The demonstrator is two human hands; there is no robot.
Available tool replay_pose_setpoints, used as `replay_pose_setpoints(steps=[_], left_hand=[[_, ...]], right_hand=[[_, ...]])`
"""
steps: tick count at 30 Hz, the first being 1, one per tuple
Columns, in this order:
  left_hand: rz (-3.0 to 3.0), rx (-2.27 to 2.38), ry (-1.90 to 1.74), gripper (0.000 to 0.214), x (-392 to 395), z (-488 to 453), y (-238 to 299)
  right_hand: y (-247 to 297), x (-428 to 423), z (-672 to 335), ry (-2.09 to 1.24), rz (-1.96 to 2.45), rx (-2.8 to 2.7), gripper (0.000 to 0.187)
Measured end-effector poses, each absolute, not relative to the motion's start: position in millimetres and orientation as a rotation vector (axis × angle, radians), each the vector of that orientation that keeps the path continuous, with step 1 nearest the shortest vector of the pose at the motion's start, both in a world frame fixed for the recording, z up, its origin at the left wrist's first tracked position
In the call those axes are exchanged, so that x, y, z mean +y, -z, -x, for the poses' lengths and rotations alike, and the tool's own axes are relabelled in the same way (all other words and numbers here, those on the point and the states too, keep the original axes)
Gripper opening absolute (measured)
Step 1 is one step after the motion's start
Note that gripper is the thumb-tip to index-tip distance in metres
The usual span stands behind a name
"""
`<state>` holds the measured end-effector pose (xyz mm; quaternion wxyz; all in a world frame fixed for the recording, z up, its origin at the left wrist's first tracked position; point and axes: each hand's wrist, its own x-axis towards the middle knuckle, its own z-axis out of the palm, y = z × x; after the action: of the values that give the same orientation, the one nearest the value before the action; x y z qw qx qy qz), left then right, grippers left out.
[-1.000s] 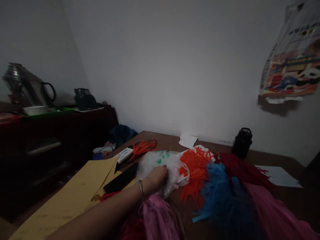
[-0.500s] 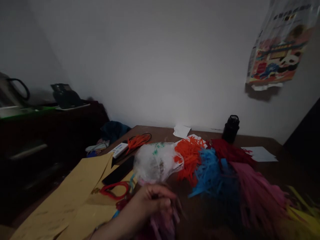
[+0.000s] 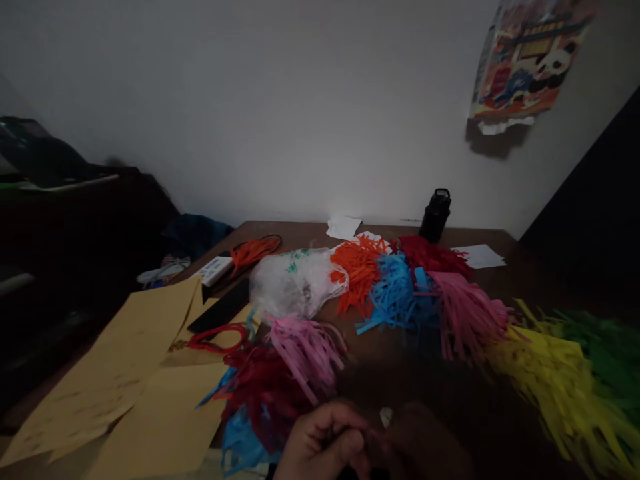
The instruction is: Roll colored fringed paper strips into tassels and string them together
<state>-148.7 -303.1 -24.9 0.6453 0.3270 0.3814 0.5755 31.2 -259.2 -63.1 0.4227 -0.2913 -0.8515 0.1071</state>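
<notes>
My left hand (image 3: 323,443) is at the bottom edge of the view. Its fingers are curled and pinched together on something I cannot make out. My right hand (image 3: 425,448) is a dark, shadowed shape just to its right; its fingers do not show clearly. The two hands meet close to a small pale scrap (image 3: 385,417). Just beyond my left hand lie bundles of cut paper strips, pink (image 3: 305,347), dark red (image 3: 265,393) and light blue (image 3: 240,440). A crumpled clear plastic bag (image 3: 295,283) lies farther back on the brown table (image 3: 380,343).
More strip bundles run across the table: orange (image 3: 357,267), blue (image 3: 395,293), red (image 3: 430,253), pink (image 3: 465,313), yellow (image 3: 560,380), green (image 3: 600,340). Tan paper sheets (image 3: 110,380), a black phone (image 3: 223,313) and a red loop (image 3: 217,337) lie left. A black bottle (image 3: 436,213) stands by the wall.
The view has swung right and down. My left hand left the plastic bag and drew back to the near edge, pinched shut. My right hand has come in beside it.
</notes>
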Motion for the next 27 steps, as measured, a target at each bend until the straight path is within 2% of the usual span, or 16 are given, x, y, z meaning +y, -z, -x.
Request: replay_pose_setpoints(steps=[3, 10, 16, 27], left_hand=[[-0.813, 0.9, -1.325, 0.026, -307.0, 144.0, 22.3], [-0.96, 1.006, -1.369, 0.025, -313.8, 138.9, 19.6], [-1.325, 1.173, -1.399, 0.023, -320.0, 140.5, 20.0], [-1.557, 1.29, -1.385, 0.035, -324.1, 132.1, 17.6]], right_hand=[[64.5, -262.5, -34.2, -0.245, 0.754, -2.123, 0.026], [53.0, -269.6, -40.9, -0.225, 0.728, -2.138, 0.016], [51.7, -267.9, -42.2, -0.197, 0.674, -2.169, 0.019], [44.1, -273.1, -43.2, -0.218, 0.611, -2.271, 0.022]])
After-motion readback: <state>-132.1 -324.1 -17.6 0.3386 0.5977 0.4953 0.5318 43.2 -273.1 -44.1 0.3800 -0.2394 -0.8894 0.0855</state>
